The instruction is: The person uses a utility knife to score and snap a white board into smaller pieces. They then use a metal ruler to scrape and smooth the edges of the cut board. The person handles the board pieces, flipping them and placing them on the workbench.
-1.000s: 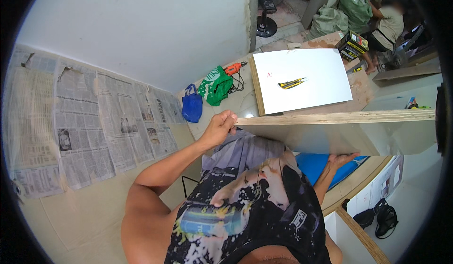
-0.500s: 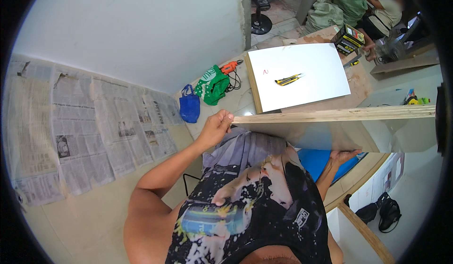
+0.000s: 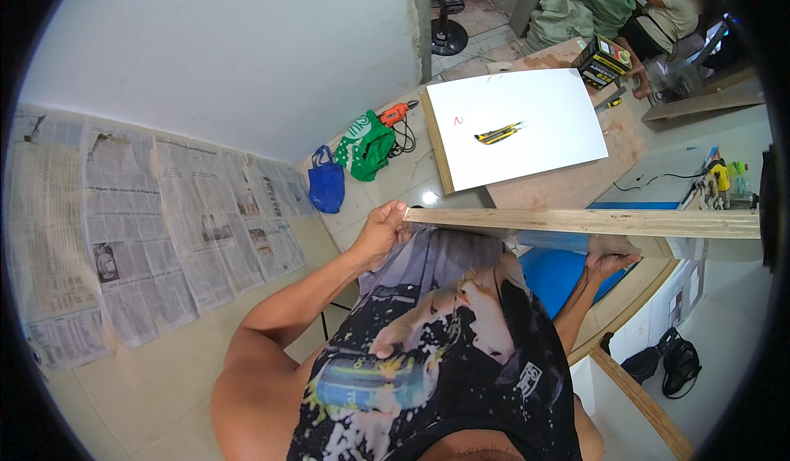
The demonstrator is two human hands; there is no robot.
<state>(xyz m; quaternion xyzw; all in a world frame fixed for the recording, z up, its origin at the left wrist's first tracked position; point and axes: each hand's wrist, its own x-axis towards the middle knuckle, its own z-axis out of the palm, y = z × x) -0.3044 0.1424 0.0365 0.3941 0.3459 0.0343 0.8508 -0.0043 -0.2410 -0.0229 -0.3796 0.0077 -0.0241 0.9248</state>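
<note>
A plywood board (image 3: 576, 221) stands on edge across in front of me, its pale layered edge facing up. My left hand (image 3: 383, 229) is closed round its left end, thumb on top. Lower down and to the right, my right hand (image 3: 611, 265) holds the board near its bottom edge; some of its fingers are hidden. Beyond the board, a white-topped panel (image 3: 535, 136) carries a yellow and black utility knife (image 3: 499, 133).
Left of the white panel lie an orange power drill (image 3: 395, 114), a green bag (image 3: 365, 146) and a blue bag (image 3: 327, 183). Newspaper sheets (image 3: 123, 222) cover the lower wall. A black box (image 3: 602, 62) stands far right, near another person (image 3: 671, 12). A blue surface (image 3: 543, 278) lies below my right arm.
The board has tilted, its top edge dropping toward me and showing more tools behind it on the right. Both hands keep hold and have shifted slightly.
</note>
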